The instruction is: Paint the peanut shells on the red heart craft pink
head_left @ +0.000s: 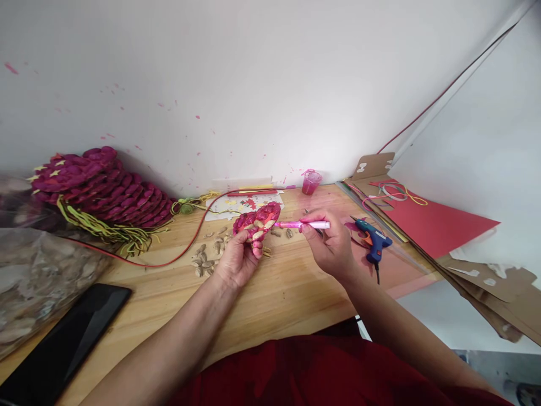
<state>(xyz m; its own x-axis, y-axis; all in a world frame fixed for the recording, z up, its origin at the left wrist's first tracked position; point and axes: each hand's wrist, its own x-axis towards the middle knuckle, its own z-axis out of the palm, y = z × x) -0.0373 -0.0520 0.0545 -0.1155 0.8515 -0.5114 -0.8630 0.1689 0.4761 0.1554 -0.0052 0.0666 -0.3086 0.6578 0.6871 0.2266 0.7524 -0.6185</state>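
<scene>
My left hand grips a cluster of peanuts, mostly painted magenta, with a few shells still tan on the near side. In my right hand is a paintbrush with a white and pink handle, held level between thumb and fingers. Its pink tip points left and reaches the right edge of the cluster; whether it touches cannot be made out. Loose unpainted peanuts lie on the wooden table left of my left hand. A plastic cup of magenta paint stands by the wall.
Painted peanut pieces with yellow yarn are stacked at left. Below them are a bag of peanuts and a black phone. A red cord crosses the table. A blue glue gun, red paper and cardboard lie right.
</scene>
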